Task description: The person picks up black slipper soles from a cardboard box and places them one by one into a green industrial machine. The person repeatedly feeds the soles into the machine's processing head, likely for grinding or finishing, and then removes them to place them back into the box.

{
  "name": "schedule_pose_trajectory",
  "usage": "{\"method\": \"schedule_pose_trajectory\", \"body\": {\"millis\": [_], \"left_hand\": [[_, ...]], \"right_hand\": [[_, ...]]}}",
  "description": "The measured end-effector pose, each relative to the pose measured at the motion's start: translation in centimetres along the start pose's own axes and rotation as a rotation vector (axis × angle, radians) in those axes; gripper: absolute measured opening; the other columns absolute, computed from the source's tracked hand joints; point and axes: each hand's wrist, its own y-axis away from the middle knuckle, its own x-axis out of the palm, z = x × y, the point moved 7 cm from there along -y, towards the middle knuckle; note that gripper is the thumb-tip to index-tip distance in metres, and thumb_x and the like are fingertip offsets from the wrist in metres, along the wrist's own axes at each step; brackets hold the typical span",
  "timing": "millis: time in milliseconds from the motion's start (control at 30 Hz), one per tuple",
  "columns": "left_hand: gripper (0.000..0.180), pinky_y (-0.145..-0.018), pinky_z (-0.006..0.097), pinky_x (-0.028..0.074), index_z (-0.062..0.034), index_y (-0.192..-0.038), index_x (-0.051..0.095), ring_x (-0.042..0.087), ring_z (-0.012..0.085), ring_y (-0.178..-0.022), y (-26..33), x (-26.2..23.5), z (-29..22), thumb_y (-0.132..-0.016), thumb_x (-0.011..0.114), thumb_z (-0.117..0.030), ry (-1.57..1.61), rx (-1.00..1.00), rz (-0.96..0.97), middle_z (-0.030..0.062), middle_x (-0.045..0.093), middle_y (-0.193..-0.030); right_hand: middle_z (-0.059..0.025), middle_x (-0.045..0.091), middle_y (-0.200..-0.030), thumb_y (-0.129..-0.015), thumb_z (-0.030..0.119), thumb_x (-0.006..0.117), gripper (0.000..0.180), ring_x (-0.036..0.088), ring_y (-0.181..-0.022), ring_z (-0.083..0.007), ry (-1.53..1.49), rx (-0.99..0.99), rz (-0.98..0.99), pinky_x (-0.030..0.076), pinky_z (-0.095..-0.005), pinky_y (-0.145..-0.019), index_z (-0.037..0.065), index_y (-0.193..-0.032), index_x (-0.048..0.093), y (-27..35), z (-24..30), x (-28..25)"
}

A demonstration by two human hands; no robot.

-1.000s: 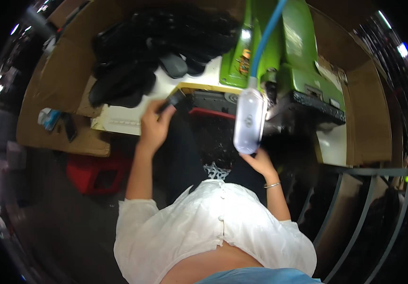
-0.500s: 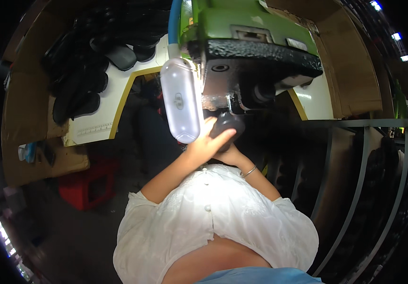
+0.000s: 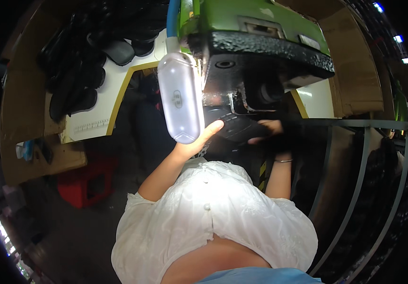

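Note:
A black shoe (image 3: 236, 128) lies between my hands, below the head of a green sewing machine (image 3: 242, 21). My left hand (image 3: 206, 136) is closed on its left side, thumb on top and fingers hidden beneath. On the other side, my right hand (image 3: 269, 130) has its thumb and fingers around dark material that looks like the same shoe. Motion and deep shadow blur that side, so the shoe's right end cannot be made out. A white oblong lamp (image 3: 180, 99) hangs just above my left hand and hides part of it.
Several black shoes (image 3: 114, 49) are heaped on the white tabletop (image 3: 89, 124) at the left, beside cardboard (image 3: 21, 87). More cardboard (image 3: 351, 61) stands at the right. A red stool (image 3: 83, 184) is low on the left. Metal rack bars (image 3: 362, 175) run along the right.
My hands have moved apart. The right hand has swung to the right, and the black shoe, held upright and compact before, now spreads out between them. The view has shifted slightly.

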Motion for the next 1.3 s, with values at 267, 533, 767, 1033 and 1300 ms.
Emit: {"method": "schedule_pose_trajectory", "body": {"millis": [267, 533, 767, 1033, 1300], "left_hand": [[0.022, -0.073, 0.028, 0.047, -0.0007, -0.094, 0.057, 0.056, 0.0152, -0.077, 0.7, -2.3, -3.8, -0.079, 0.067, -0.014, -0.162, 0.117, -0.116, 0.0053, 0.060, -0.085], [0.025, -0.072, 0.024, 0.048, 0.0003, -0.096, 0.053, 0.057, 0.0080, -0.078, 1.0, -10.6, -3.2, -0.077, 0.070, -0.004, 0.019, 0.142, -0.228, 0.0033, 0.060, -0.088], [0.033, -0.073, 0.028, 0.049, 0.0011, -0.099, 0.063, 0.061, 0.0128, -0.079, 0.3, -8.0, 3.2, -0.068, 0.074, -0.005, -0.380, -0.104, 0.179, 0.0051, 0.067, -0.090], [0.031, -0.079, 0.028, 0.048, -0.0008, -0.108, 0.056, 0.059, 0.0135, -0.088, -0.5, 1.1, -0.1, -0.080, 0.068, -0.009, 0.071, 0.006, 0.062, 0.0072, 0.062, -0.100], [0.033, -0.080, 0.026, 0.046, -0.0007, -0.107, 0.054, 0.056, 0.0106, -0.086, -0.1, -0.6, 1.9, -0.081, 0.069, -0.015, 0.124, 0.164, -0.103, 0.0040, 0.061, -0.096]], "right_hand": [[-0.0048, 0.064, -0.087, -0.071, 0.006, 0.071, 0.027, 0.059, -0.078, -0.0109, -0.653, -0.308, -0.364, 0.047, -0.0241, -0.074, -0.001, -0.094, 0.059, -2.7, 2.9, -2.0], [-0.0024, 0.064, -0.082, -0.073, 0.002, 0.073, 0.022, 0.057, -0.073, -0.0052, -0.492, -0.300, -0.285, 0.046, -0.0191, -0.066, -0.003, -0.092, 0.063, -5.2, 7.5, 5.5], [-0.0033, 0.068, -0.087, -0.067, 0.005, 0.078, 0.025, 0.060, -0.074, -0.0058, -0.078, -0.426, -0.347, 0.048, -0.0201, -0.069, 0.000, -0.089, 0.067, -5.9, 10.9, 5.0], [-0.0028, 0.065, -0.087, -0.072, 0.009, 0.074, 0.031, 0.059, -0.081, -0.0101, -0.463, -0.341, -0.338, 0.048, -0.0253, -0.077, 0.001, -0.100, 0.063, -5.4, 7.6, 4.6], [-0.0005, 0.063, -0.080, -0.066, 0.006, 0.077, 0.027, 0.055, -0.074, -0.0065, -0.125, 0.085, -0.025, 0.046, -0.0226, -0.069, -0.004, -0.087, 0.064, -1.2, -1.3, 1.8]]}}
